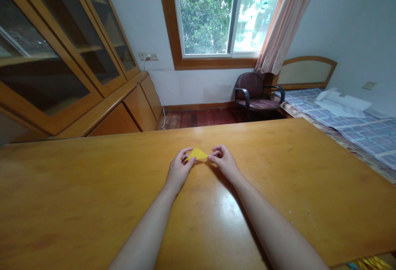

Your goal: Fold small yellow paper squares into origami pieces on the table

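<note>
two bare hands meet over a small yellow folded paper (197, 153) lying on the wooden table (278, 171), roughly midway across its width and closer to its far edge than to its near one. the left hand (179, 169) pinches the paper's left corner between thumb and fingertips; the right hand (223, 160) pinches the right corner, fingers curled in. the paper is a flat triangle: its long edge runs left to right between the two hands, and its apex points away from the person, toward the window (222, 14). it rests on or just above the tabletop; i cannot tell which. both forearms stretch from the table's near edge up to the paper.

beyond the table's far edge stands a dark red office chair (255, 92) under the window, beside a pink curtain (284, 22). left of the table runs a wooden cabinet (62, 64) with glass doors. right of the table lies a bed (349, 125) with a checked cover and white folded cloth (343, 103) on it.
</note>
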Demonstrator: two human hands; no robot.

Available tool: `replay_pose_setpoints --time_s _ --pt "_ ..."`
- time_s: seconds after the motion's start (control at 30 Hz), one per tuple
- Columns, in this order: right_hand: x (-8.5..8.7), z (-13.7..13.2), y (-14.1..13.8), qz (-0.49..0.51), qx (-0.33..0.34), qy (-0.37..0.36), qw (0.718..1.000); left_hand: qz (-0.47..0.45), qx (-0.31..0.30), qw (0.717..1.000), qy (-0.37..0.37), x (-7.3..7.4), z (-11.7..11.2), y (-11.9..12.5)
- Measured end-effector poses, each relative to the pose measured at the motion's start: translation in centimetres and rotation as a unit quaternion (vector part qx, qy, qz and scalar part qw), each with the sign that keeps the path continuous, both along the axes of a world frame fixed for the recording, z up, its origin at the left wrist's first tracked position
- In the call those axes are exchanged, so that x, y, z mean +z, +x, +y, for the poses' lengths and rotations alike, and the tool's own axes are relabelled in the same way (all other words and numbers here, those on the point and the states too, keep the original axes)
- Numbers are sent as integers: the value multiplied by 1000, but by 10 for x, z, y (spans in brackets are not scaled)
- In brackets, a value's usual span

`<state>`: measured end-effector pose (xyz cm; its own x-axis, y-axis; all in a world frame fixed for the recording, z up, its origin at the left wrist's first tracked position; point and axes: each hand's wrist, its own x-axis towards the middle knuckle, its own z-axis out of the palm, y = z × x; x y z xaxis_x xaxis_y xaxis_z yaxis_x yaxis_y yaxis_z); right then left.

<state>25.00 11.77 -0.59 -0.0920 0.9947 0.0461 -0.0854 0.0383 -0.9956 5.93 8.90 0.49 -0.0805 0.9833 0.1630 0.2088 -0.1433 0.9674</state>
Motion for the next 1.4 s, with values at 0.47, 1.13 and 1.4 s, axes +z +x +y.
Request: replay_pose_setpoints --time_s 0.47,1.13,1.4 --pt "13 -10 -3 -183 58 112 975 101 -57 993 9 7 -6 4" --pt "12 -9 -1 -165 24 87 982 -25 -51 998 -28 4 -3 1" --pt "12 -8 1 -158 4 73 985 -67 -42 996 -49 1 -2 2"
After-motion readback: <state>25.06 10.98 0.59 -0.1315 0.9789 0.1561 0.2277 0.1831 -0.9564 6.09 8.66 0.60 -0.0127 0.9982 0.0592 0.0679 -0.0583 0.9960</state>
